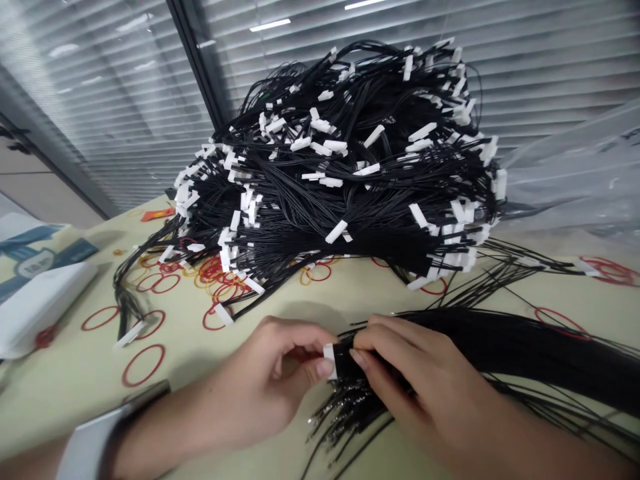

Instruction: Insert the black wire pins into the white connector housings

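Note:
Between thumb and forefinger, my left hand (287, 373) pinches a small white connector (329, 361) by its left side. Black wires run into the connector from the right. My right hand (405, 360) is closed over those wires just beside it, thumb and fingers pressed together on them. A thick bundle of loose black wires (540, 353) lies beneath and to the right of my right hand. Bare metal terminals (345, 400) show at the wire ends below the connector. How many wires my right fingers hold is hidden.
A tall heap of black cables with white connectors (350, 173) stands at the back. Red and yellow rubber bands (215, 277) are scattered before it. On the left lies a white box-like object (50, 303); a clear plastic bag (575, 173) stands at right. Window blinds rise behind.

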### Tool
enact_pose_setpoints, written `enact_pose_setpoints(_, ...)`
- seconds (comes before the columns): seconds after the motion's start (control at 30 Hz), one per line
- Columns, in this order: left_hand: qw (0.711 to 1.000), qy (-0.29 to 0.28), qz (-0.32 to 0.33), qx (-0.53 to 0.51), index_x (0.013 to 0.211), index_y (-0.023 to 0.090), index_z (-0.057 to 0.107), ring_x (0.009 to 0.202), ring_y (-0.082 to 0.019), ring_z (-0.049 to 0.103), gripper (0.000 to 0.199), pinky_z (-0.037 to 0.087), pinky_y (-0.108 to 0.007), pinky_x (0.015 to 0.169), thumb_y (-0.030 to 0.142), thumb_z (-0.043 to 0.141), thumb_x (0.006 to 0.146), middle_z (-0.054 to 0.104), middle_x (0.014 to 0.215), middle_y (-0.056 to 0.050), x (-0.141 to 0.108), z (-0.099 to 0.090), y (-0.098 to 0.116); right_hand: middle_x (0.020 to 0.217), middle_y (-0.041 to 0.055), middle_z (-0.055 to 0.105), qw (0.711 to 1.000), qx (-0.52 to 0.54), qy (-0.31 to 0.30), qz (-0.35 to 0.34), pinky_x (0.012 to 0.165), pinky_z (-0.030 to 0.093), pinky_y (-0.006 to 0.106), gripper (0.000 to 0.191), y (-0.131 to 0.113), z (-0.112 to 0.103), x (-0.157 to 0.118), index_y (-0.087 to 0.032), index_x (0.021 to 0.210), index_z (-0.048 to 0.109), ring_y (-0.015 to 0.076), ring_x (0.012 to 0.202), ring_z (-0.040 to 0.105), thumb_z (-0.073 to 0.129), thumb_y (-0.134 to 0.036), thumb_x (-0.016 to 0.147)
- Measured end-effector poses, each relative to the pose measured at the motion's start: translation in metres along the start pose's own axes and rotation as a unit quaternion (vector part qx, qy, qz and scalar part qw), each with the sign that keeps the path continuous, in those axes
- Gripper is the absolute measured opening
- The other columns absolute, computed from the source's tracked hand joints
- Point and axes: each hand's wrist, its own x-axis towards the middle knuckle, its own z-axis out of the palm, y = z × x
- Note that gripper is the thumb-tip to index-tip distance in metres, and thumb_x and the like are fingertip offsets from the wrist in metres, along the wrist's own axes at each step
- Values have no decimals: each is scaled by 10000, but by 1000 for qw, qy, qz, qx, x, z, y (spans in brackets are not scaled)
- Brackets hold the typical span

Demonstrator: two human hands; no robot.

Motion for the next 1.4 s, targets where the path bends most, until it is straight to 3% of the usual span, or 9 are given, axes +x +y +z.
enact_pose_setpoints(0.1, 999, -47, -3, -4, 783, 162, 594, 599, -118, 441, 181, 345, -207, 503, 243, 450, 857, 518, 648, 5, -3, 2, 0, 720, -4, 525, 999, 0, 20, -31, 592, 376, 249, 188, -3, -1, 2, -177, 762, 509, 100, 650, 487, 357, -161, 871)
enact_pose_setpoints(0.3, 987, -43, -74, -138, 830, 145, 563, 729, -139, 462, 129, 383, -244, 654, 222, 461, 843, 512, 742, -6, 2, 2, 5, 619, -33, 464, 999, 38, 36, 14, 516, 336, 213, 154, -7, -4, 3, -171, 704, 470, 63, 551, 432, 402, -144, 839)
enact_pose_setpoints(0.47, 975, -47, -71, -206, 778, 131, 546, 702, -123, 468, 113, 369, -237, 650, 178, 462, 837, 514, 701, 5, 6, -1, 3, 654, -28, 489, 1000, 16, -9, 18, 543, 340, 225, 160, -4, -2, 1, -176, 719, 473, 75, 587, 440, 386, -145, 851)
enact_pose_setpoints(0.77, 975, -51, -71, -206, 763, 122, 536, 675, -110, 461, 120, 362, -224, 628, 167, 457, 841, 502, 685, 10, 6, -2, 6, 630, -29, 488, 993, 74, -47, 78, 538, 343, 228, 201, -7, -5, 5, -176, 708, 469, 75, 569, 444, 354, -188, 872)
enact_pose_setpoints(0.9, 978, -60, -76, -183, 777, 128, 540, 686, -118, 470, 120, 370, -229, 635, 170, 449, 844, 500, 688, 7, 5, -2, 6, 632, -16, 482, 994, 59, -60, 67, 540, 341, 239, 208, -6, -4, 5, -174, 703, 471, 90, 573, 432, 344, -186, 868)
enact_pose_setpoints(1.13, 998, -24, -15, -52, 834, 173, 572, 691, -131, 474, 132, 375, -226, 602, 196, 444, 856, 529, 719, 0, -7, 0, -1, 648, -13, 475, 995, 33, -83, 39, 552, 350, 237, 207, -4, -4, 6, -172, 689, 453, 92, 584, 435, 339, -155, 861)
enact_pose_setpoints(1.27, 985, -43, -87, -146, 828, 139, 564, 692, -128, 491, 107, 380, -228, 619, 187, 470, 841, 534, 707, -6, 0, -3, 4, 654, 3, 473, 999, 9, -51, 5, 521, 352, 237, 201, -2, -1, 5, -162, 711, 484, 103, 585, 439, 340, -145, 850)
enact_pose_setpoints(1.4, 973, -44, -84, -212, 782, 127, 553, 662, -114, 484, 102, 364, -220, 618, 173, 477, 831, 522, 670, 4, 7, -7, 6, 679, -6, 493, 1000, 1, 2, -3, 530, 368, 232, 126, -1, 1, 2, -168, 786, 501, 99, 605, 470, 392, -147, 845)
